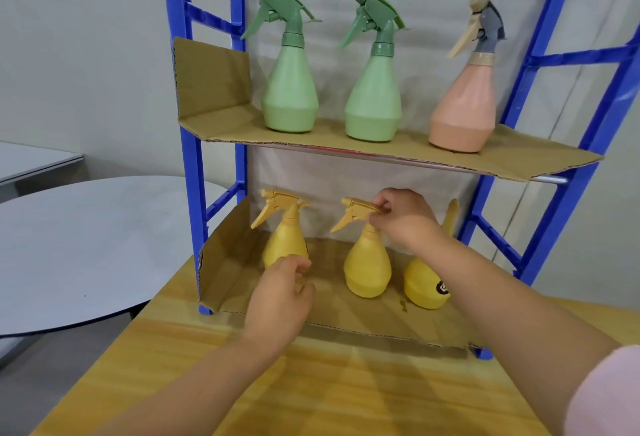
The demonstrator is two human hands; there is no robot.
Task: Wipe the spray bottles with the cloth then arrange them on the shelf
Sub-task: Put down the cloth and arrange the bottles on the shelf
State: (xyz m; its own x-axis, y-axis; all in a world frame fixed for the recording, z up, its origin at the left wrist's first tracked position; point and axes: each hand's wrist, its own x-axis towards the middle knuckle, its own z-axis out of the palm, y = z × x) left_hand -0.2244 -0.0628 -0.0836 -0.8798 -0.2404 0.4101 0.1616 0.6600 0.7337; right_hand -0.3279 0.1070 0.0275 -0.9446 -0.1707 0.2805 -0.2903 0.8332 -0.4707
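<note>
A blue shelf (pixel 187 158) with cardboard-lined levels stands on a wooden table. Two green spray bottles (pixel 290 89) (pixel 374 96) and a pink one (pixel 464 109) stand on the upper level. Three yellow bottles stand on the lower level: a left one (pixel 285 241), a middle one (pixel 367 265) and a right one (pixel 424 283) partly hidden behind my right arm. My right hand (pixel 405 217) pinches the spray head of the middle yellow bottle. My left hand (pixel 280 297) is at the base of the left yellow bottle with fingers curled; I cannot tell whether it grips it. No cloth is in view.
The wooden table (pixel 311 383) runs toward me in front of the shelf. A round grey table (pixel 86 245) stands to the left, with another grey surface (pixel 34 158) behind it. A white wall backs the shelf.
</note>
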